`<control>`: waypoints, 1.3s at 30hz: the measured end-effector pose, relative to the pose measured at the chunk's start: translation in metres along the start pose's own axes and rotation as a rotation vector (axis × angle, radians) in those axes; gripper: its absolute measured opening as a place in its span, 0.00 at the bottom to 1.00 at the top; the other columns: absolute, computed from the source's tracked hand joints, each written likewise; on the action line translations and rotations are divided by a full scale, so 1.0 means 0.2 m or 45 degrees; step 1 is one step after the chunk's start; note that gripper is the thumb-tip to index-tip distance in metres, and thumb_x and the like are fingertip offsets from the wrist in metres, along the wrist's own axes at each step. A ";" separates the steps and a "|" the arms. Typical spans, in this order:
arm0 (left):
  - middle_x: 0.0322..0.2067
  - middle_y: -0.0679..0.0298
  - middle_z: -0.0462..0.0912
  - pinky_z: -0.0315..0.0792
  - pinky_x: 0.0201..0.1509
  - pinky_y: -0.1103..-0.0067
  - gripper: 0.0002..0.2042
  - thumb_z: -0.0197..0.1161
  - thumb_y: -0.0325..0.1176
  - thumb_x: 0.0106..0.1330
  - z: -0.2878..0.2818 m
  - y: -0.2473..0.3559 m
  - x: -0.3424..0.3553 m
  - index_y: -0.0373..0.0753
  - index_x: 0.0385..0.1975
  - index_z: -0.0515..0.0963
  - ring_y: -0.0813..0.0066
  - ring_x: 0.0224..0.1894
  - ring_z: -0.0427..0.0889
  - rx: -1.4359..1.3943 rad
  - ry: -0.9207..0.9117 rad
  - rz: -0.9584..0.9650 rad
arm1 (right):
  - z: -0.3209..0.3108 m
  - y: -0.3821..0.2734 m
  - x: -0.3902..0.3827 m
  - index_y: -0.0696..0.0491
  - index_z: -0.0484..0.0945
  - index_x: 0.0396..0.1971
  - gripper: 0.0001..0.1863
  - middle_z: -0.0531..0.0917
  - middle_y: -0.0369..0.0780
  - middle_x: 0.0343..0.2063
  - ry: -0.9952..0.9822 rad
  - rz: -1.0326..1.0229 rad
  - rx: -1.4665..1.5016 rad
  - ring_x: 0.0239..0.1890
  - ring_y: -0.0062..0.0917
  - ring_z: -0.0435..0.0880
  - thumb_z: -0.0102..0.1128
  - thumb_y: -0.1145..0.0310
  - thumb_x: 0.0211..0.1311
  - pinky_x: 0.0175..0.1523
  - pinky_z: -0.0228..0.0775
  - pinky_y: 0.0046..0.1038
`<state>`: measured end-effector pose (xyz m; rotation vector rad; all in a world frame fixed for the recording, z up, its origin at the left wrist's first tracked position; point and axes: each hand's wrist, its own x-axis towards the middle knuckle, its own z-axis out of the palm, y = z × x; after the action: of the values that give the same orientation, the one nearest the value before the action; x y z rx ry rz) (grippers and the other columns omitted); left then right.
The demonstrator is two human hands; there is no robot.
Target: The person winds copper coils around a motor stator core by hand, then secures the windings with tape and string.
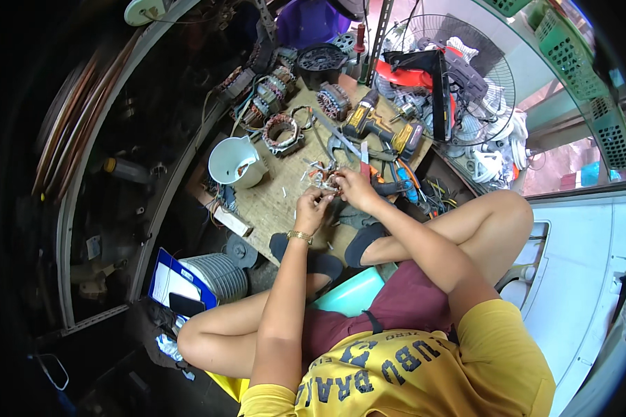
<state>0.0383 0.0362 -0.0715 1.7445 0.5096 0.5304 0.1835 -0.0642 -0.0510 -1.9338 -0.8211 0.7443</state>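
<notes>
My left hand (311, 208) and my right hand (355, 186) meet over the wooden board (279, 203), their fingers closed around a small tangle of wires and white strips (321, 175); its exact make-up is too small to tell. Just beyond my right hand are a red-handled tool (364, 162) and several other hand tools (409, 182). A yellow-and-black cordless drill (372, 125) lies farther back, near a ring-shaped wound stator (279, 133). A white plastic jug (228, 163) with something small inside stands to the left.
More motor windings (261, 94) and a black container (320, 62) sit at the back. A wire fan guard with white items (487, 118) is at the right. A blue-edged board with a phone (188, 303) is at lower left. My bent legs flank the board's near edge.
</notes>
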 end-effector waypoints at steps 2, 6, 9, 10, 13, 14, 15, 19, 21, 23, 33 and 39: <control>0.29 0.59 0.82 0.75 0.47 0.73 0.08 0.71 0.30 0.62 -0.09 0.03 -0.05 0.35 0.38 0.87 0.64 0.36 0.82 0.322 -0.062 -0.103 | 0.05 -0.09 -0.03 0.63 0.76 0.41 0.11 0.83 0.56 0.27 -0.152 0.168 0.149 0.34 0.52 0.84 0.54 0.69 0.70 0.40 0.74 0.47; 0.31 0.54 0.84 0.76 0.47 0.71 0.06 0.70 0.28 0.59 -0.09 0.12 -0.02 0.37 0.36 0.87 0.57 0.37 0.83 0.550 -0.119 0.043 | 0.04 -0.07 -0.04 0.63 0.76 0.40 0.11 0.81 0.57 0.25 -0.052 -0.074 -0.100 0.32 0.53 0.83 0.56 0.68 0.70 0.40 0.73 0.47; 0.32 0.52 0.86 0.77 0.45 0.67 0.07 0.70 0.27 0.56 -0.14 0.11 -0.03 0.37 0.34 0.87 0.54 0.38 0.84 0.595 -0.083 0.153 | 0.06 -0.13 -0.04 0.63 0.76 0.40 0.11 0.81 0.58 0.29 -0.126 -0.006 -0.066 0.36 0.55 0.83 0.56 0.69 0.69 0.43 0.72 0.48; 0.31 0.51 0.86 0.78 0.44 0.66 0.07 0.70 0.27 0.55 -0.13 0.12 -0.01 0.37 0.33 0.87 0.53 0.37 0.84 0.632 -0.113 0.147 | 0.05 -0.11 -0.04 0.63 0.76 0.40 0.11 0.81 0.58 0.29 -0.118 -0.004 -0.069 0.36 0.55 0.83 0.56 0.69 0.69 0.43 0.72 0.48; 0.30 0.50 0.85 0.78 0.42 0.65 0.06 0.70 0.27 0.54 -0.11 0.15 0.03 0.36 0.31 0.86 0.52 0.34 0.84 0.667 -0.166 0.164 | 0.04 -0.06 -0.03 0.63 0.75 0.46 0.13 0.78 0.45 0.17 -0.058 -0.173 -0.145 0.17 0.30 0.79 0.54 0.68 0.74 0.27 0.70 0.36; 0.29 0.50 0.85 0.78 0.40 0.65 0.06 0.70 0.28 0.54 -0.11 0.16 0.03 0.35 0.30 0.85 0.51 0.33 0.84 0.669 -0.186 0.183 | 0.05 -0.06 -0.04 0.63 0.75 0.46 0.12 0.78 0.45 0.16 -0.037 -0.182 -0.150 0.17 0.30 0.79 0.54 0.68 0.74 0.27 0.70 0.36; 0.29 0.50 0.85 0.78 0.40 0.65 0.06 0.70 0.28 0.54 -0.11 0.17 0.03 0.35 0.30 0.85 0.51 0.33 0.84 0.668 -0.187 0.181 | 0.05 -0.06 -0.04 0.63 0.75 0.46 0.12 0.77 0.45 0.16 -0.015 -0.191 -0.155 0.17 0.30 0.79 0.54 0.68 0.74 0.27 0.70 0.36; 0.28 0.48 0.84 0.78 0.39 0.65 0.06 0.70 0.28 0.54 -0.12 0.17 0.03 0.33 0.28 0.84 0.50 0.31 0.83 0.654 -0.236 0.075 | 0.06 -0.07 -0.05 0.63 0.75 0.47 0.12 0.77 0.46 0.16 -0.012 -0.180 -0.103 0.17 0.30 0.79 0.54 0.68 0.74 0.27 0.70 0.36; 0.28 0.48 0.83 0.77 0.39 0.64 0.06 0.69 0.28 0.54 -0.13 0.16 0.03 0.33 0.28 0.83 0.49 0.31 0.83 0.621 -0.245 0.040 | 0.06 -0.08 -0.05 0.63 0.75 0.48 0.13 0.78 0.46 0.17 -0.036 -0.140 -0.127 0.17 0.29 0.79 0.54 0.69 0.74 0.28 0.70 0.36; 0.26 0.48 0.82 0.77 0.37 0.63 0.07 0.69 0.31 0.55 -0.12 0.16 0.04 0.33 0.26 0.81 0.49 0.31 0.83 0.730 -0.272 0.139 | 0.07 -0.06 -0.05 0.63 0.75 0.48 0.12 0.79 0.47 0.18 -0.023 -0.147 -0.128 0.18 0.31 0.79 0.54 0.69 0.73 0.28 0.70 0.37; 0.24 0.52 0.84 0.77 0.33 0.64 0.07 0.67 0.33 0.58 -0.06 0.09 -0.02 0.36 0.26 0.82 0.54 0.27 0.84 0.949 0.020 0.163 | 0.11 -0.14 -0.10 0.63 0.76 0.43 0.11 0.80 0.61 0.30 0.041 -0.073 -0.065 0.37 0.58 0.81 0.57 0.71 0.69 0.39 0.71 0.50; 0.20 0.54 0.83 0.74 0.30 0.74 0.07 0.63 0.30 0.61 -0.15 -0.04 0.00 0.34 0.31 0.84 0.66 0.21 0.82 0.548 0.167 -0.201 | 0.00 -0.15 -0.07 0.63 0.76 0.44 0.11 0.81 0.59 0.31 -0.032 -0.100 -0.172 0.38 0.56 0.82 0.57 0.70 0.70 0.40 0.72 0.47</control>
<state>0.0196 0.0615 -0.0736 2.0608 0.8982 0.4460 0.1682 -0.0631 -0.0209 -2.0023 -0.9794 0.6823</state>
